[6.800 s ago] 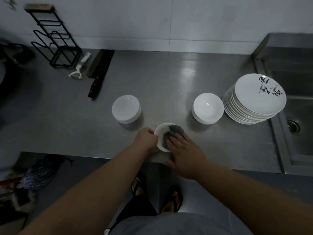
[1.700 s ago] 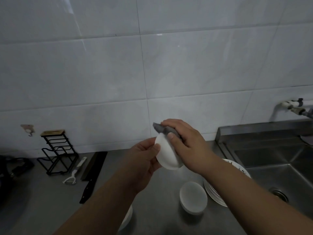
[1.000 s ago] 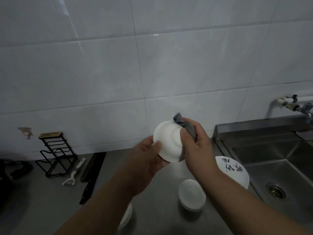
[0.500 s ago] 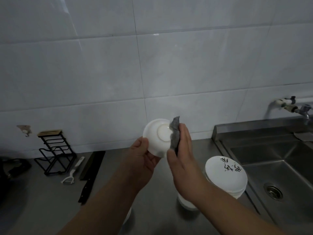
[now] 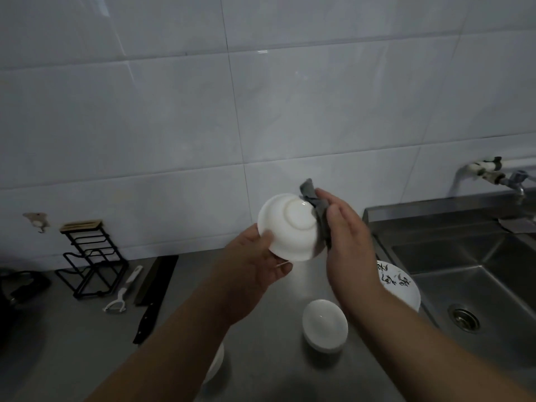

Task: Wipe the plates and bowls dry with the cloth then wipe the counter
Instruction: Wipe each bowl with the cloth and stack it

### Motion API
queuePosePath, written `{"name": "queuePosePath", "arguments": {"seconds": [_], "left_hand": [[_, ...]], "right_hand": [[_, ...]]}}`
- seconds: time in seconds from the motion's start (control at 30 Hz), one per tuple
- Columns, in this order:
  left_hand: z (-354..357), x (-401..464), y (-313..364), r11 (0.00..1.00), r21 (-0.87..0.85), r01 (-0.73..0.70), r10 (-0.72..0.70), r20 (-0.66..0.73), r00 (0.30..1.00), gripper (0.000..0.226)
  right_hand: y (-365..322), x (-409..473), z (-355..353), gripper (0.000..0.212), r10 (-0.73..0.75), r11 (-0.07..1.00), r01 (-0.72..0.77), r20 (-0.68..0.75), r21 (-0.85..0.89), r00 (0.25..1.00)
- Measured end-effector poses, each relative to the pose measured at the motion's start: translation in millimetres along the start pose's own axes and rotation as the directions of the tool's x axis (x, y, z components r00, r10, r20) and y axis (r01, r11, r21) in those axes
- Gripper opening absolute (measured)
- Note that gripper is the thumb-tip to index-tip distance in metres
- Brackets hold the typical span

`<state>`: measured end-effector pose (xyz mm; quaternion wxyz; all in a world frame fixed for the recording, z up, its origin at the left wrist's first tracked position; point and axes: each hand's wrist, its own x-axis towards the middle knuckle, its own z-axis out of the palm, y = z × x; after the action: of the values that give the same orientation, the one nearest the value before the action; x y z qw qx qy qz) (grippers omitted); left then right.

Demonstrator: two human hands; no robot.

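1. White and round, a small bowl [image 5: 291, 227] is held up in the air in front of the tiled wall [image 5: 261, 111], above the counter [image 5: 72, 343]. Its bottom faces the camera, so the ring on its base shows.

2. The left hand [image 5: 252, 268] holds the bowl at its lower left edge. The thumb lies on the outside of the bowl and the fingers curl under the rim.

3. A grey cloth [image 5: 317, 216] is pressed on the right side of the bowl. One end of it sticks up above the bowl.

4. The right hand [image 5: 348, 242] pushes the cloth onto the bowl. Its fingers are nearly straight and lie flat on the cloth. The thumb side is hidden, so I cannot tell if it pinches the cloth too.

5. Down on the metal counter there is a stack of white bowls [image 5: 324, 324], below the right arm.

6. Just to the right of that stack is a pile of white plates [image 5: 397, 285]. The top plate has dark marks on it. The right arm hides part of the pile.

7. Another white dish [image 5: 216, 364] peeks out from under the left arm.

8. A metal sink [image 5: 478, 271] sits on the right, with a tap [image 5: 499, 177] on the wall above it.

9. On the left of the counter are a black wire rack [image 5: 90, 265], a white peeler [image 5: 121, 294] and a big knife [image 5: 153, 297] lying flat.
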<state>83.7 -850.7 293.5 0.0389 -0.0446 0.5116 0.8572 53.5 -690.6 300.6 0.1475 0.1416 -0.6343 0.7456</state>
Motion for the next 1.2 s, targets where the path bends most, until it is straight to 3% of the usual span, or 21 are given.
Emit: {"name": "queuePosePath", "arguments": {"seconds": [0.07,0.23,0.33,0.43,0.5,0.63,0.77,0.83,0.97,1.03,1.13,1.2], "left_hand": [[-3.8,4.8,9.5,0.993,-0.103,0.058,-0.062,-0.033,0.998,0.054],[-4.9,12.4,8.8,0.991,-0.133,0.028,-0.039,-0.078,0.996,0.038],[-1.7,15.4,0.9,0.958,-0.286,-0.029,-0.012,-0.141,0.990,0.039],[-2.0,18.0,-5.4,0.942,-0.332,-0.046,-0.006,-0.153,0.988,0.042],[0.7,13.8,-7.3,0.952,-0.303,-0.036,0.001,-0.115,0.993,0.042],[4.1,3.6,-10.4,0.963,-0.266,-0.036,0.026,-0.038,0.999,0.041],[-0.6,6.3,-7.7,0.961,-0.272,-0.043,0.028,-0.061,0.998,0.040],[-6.1,5.1,-9.0,0.966,-0.259,-0.013,-0.004,-0.063,0.998,0.039],[-16.3,-2.6,-18.6,0.951,-0.301,0.076,-0.068,0.038,0.997,0.039],[-24.3,-0.9,-23.4,0.952,-0.279,0.126,-0.111,0.069,0.991,0.037],[-39.6,4.6,-32.8,0.954,-0.243,0.175,-0.163,0.067,0.984,0.036],[-50.9,8.7,-42.8,0.947,-0.237,0.218,-0.213,0.048,0.976,0.036]], "right_hand": [[-6.0,14.2,-2.9,0.041,-0.010,0.998,0.015,0.089,-0.056,0.996],[7.8,14.6,2.5,0.053,-0.067,0.968,0.110,0.189,-0.226,0.980],[26.7,-27.6,11.9,0.073,-0.067,0.871,0.227,0.351,-0.437,0.934],[38.1,-59.7,19.9,0.078,-0.091,0.731,0.398,0.499,-0.554,0.862],[38.9,-48.9,22.6,0.074,-0.132,0.729,0.370,0.413,-0.575,0.901],[29.1,-17.7,23.1,0.064,-0.091,0.841,0.178,0.190,-0.511,0.978],[36.0,-57.4,34.1,0.069,-0.148,0.740,0.346,0.362,-0.577,0.920],[42.8,-66.6,36.3,0.067,-0.161,0.709,0.373,0.377,-0.599,0.912],[38.3,-26.1,30.4,0.047,-0.116,0.869,0.128,0.055,-0.478,0.992],[35.3,-6.7,20.6,0.033,0.044,0.915,-0.053,-0.030,-0.400,0.999],[34.8,-5.4,-2.5,0.036,0.319,0.847,-0.294,-0.019,-0.443,0.947],[37.1,-16.2,-18.5,0.045,0.372,0.766,-0.338,-0.052,-0.546,0.927]]}}
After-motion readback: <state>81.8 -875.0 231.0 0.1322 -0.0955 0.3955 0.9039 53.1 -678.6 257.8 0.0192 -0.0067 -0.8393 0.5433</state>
